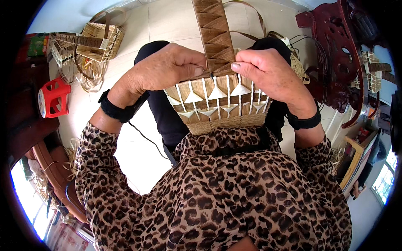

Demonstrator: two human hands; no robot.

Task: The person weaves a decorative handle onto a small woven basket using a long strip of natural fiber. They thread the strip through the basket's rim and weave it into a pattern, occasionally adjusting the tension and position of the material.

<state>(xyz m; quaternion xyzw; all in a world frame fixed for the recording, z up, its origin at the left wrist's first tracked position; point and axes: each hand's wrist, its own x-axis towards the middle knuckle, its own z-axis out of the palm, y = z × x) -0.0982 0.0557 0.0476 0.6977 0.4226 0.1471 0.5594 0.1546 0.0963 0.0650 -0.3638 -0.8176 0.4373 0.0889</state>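
A woven basket [197, 115] of tan straw with white cords and small white triangles rests in my lap, between my knees. Its wide brown handle [214, 31], wrapped in zigzag strips, rises away from me. My left hand [165, 69] is closed at the near rim, just left of the handle's base, thumb pressed on a thin brown strip there. On the other side of the base, my right hand [272, 73] pinches the rim and handle edge between thumb and fingers. The undersides of both grips are hidden.
Another handled basket [100, 42] and loose straw strips [90, 73] lie at the far left, above a red stool [56, 98]. Carved dark-red furniture [328, 50] stands at the right, with another basket [370, 77] by it. A brown strip [260, 19] loops across the tiled floor.
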